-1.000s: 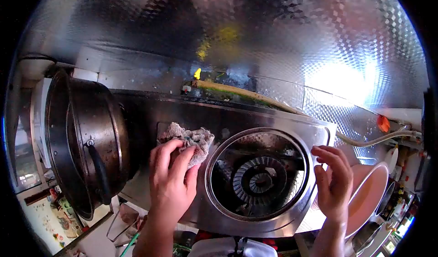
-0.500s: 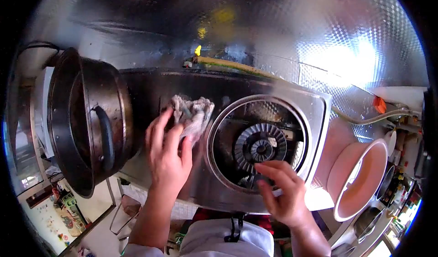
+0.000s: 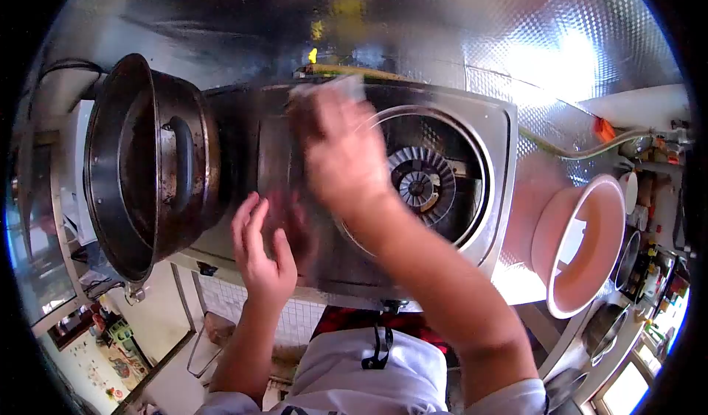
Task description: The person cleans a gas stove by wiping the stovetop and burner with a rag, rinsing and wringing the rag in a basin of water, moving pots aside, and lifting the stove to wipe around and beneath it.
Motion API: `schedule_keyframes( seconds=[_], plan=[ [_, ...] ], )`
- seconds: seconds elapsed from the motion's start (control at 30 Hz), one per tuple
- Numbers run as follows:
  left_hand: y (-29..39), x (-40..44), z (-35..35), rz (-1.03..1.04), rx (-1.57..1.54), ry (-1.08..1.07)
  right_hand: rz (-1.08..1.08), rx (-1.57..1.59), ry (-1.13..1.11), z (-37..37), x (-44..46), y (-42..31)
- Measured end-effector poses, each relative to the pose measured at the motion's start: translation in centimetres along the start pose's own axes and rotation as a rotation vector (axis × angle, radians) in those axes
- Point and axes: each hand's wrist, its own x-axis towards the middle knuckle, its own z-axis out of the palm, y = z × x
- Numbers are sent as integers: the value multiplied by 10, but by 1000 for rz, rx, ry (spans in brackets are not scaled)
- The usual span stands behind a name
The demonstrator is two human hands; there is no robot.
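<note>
My right hand [image 3: 343, 153], blurred by motion, is closed on a crumpled greyish cloth [image 3: 346, 87] at the back of the steel stove top [image 3: 498, 186], left of the burner opening. The right forearm crosses the front left of that round opening. Inside it sits a ridged black burner [image 3: 442, 186]. My left hand [image 3: 264, 256] holds nothing; its fingers are spread over the front left part of the stove, below the cloth. Most of the cloth is smeared or covered by the fingers.
A large dark pot [image 3: 173, 168] lies tilted on its side at the left. To the right stands a pink basin [image 3: 542, 245]. A hose [image 3: 582, 150] runs along the back wall to the right, near an orange object [image 3: 603, 130].
The cloth has passed from my left hand to my right, which has moved left and back across the stove. My left hand has let go. The view has shifted.
</note>
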Motion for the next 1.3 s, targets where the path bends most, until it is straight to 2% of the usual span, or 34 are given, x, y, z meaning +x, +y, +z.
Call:
schedule_keyframes(
  seconds=[0.1,0.17,0.23,0.27,0.3,0.37,0.4,0.47,0.53,0.6,0.7,0.83,0.9,0.93,1.0,1.1,1.13,1.17,1.3],
  plan=[
    [-6,-23,-4,-14,-44,-79,263,37,361,-5,-24,77],
    [-2,-32,-3,-23,-89,-117,263,-56,475,-10,-28,77],
    [3,-32,1,-28,-93,-126,180,78,287,10,-21,38],
    [6,-28,2,-49,-97,-122,-5,98,258,29,-14,10],
    [8,-27,1,-72,-102,-128,-150,113,92,22,-19,-22],
    [4,-22,-1,-42,-34,-110,-120,264,161,24,-39,-42],
    [7,-17,-7,-27,-5,-126,-57,302,115,20,-43,-26],
    [1,-17,-12,-21,18,-124,126,318,214,11,-32,29],
    [-5,-19,-16,-28,29,-132,171,253,266,8,-26,40],
    [-7,-20,-14,-36,53,-160,72,184,368,14,-32,14],
    [-6,-21,-10,-44,106,-212,-24,312,315,16,-47,-16],
    [-8,-23,-12,-4,255,-298,193,147,386,1,-22,50],
    [-6,-25,-12,-10,271,-310,84,123,341,15,-29,22],
    [-5,-23,-11,-9,281,-311,1,244,271,20,-37,-5],
    [-2,-20,-11,-15,291,-320,-89,295,194,23,-36,-28],
    [-6,-23,-7,-3,264,-294,-173,258,139,15,-5,-10],
    [-8,-25,-5,3,246,-280,-206,222,251,22,10,-5],
    [-8,-26,-5,9,264,-281,-191,174,295,30,24,0],
    [-9,-27,-7,24,304,-306,-127,33,207,27,40,24]
  ],
)
